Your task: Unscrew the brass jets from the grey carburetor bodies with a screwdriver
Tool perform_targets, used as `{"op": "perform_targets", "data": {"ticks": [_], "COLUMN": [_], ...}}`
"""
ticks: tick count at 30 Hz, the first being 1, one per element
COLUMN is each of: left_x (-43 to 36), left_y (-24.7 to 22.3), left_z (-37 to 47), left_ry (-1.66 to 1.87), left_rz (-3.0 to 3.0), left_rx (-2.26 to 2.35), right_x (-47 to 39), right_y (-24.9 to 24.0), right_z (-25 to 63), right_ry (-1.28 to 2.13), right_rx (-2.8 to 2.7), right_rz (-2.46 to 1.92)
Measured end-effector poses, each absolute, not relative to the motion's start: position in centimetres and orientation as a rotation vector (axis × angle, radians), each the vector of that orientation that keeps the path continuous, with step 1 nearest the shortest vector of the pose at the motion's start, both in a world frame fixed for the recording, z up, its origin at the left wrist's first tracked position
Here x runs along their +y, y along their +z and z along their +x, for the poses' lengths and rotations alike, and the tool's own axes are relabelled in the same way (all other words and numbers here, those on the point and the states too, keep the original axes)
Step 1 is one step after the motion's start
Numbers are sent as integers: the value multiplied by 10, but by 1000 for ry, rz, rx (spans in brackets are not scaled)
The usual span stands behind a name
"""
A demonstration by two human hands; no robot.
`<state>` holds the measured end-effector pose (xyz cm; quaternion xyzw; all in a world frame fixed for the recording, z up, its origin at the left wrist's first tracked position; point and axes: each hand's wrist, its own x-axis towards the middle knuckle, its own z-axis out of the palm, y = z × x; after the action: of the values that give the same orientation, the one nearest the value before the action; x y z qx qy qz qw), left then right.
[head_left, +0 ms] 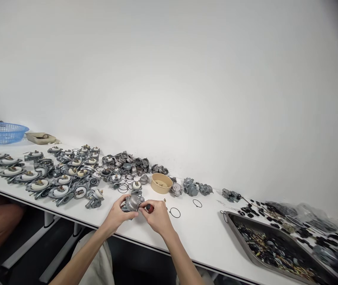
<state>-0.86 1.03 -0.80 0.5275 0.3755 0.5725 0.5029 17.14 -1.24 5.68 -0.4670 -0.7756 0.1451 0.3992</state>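
Observation:
My left hand is closed around a grey metal carburetor with its domed bowl facing up, just above the table's front edge. In my right hand is a screwdriver with a red and black handle; its tip is hidden at the carburetor's right side. Behind my hands stands a carburetor with a white float. A thin black rubber ring lies just right of my right hand.
Many carburetors with white floats cover the left of the white table. A round tan tub with small parts stands behind my hands. A metal tray of mixed small parts sits at right. A blue basket is far left, above a person's leg.

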Motion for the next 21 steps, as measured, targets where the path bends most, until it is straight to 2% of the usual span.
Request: {"op": "perform_targets", "data": {"ticks": [21], "left_x": [4], "left_y": [-1], "left_z": [-8], "left_ry": [1384], "left_rz": [1279], "left_rx": [923], "right_x": [-15], "right_y": [53], "right_z": [173], "right_ry": [465], "right_rx": [-1870], "right_rz": [-1184]}}
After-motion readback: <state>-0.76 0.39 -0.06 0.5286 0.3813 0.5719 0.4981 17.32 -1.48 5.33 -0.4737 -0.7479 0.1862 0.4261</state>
